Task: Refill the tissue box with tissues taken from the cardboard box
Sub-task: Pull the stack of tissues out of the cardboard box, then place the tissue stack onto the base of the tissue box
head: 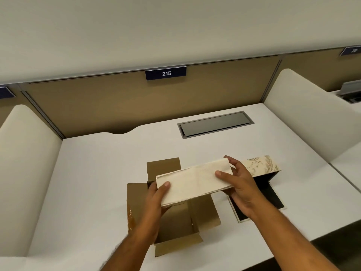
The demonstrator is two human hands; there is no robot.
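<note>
Hands grip tissue stack [193, 179] by its ends above open cardboard box [175, 222] | left hand [158, 198] pinches near end, right hand [239, 182] far end | patterned tissue box [261, 165] lies open just right on white desk [93, 173]

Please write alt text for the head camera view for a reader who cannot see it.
Both hands, left hand and right hand, hold a stack of white tissues above an open cardboard box on a white desk. A patterned tissue box lies open behind the right hand.
</note>
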